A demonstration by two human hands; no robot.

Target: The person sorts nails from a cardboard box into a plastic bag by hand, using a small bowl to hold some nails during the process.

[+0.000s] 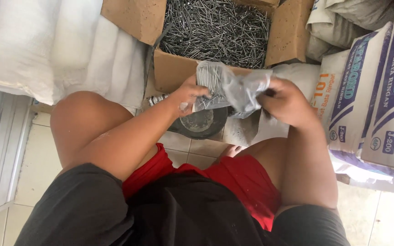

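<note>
Holding: left hand (189,93) and right hand (284,102) grip one clear plastic bag (233,89) between them.
Fingers, left: clamped on the bag's end nearest the nails.
Fingers, right: closed on the opposite, bunched end.
Contents: bundle of nails (209,77) inside, beside the left fingers.
Reason for hold: a grip at each end keeps the film taut and the load supported.
Long axis: bag runs hand to hand; nails lie upright in view.
Below fingers: dark round pan (201,124) on the floor.
Beyond fingers: cardboard box (174,68) of loose nails.
</note>
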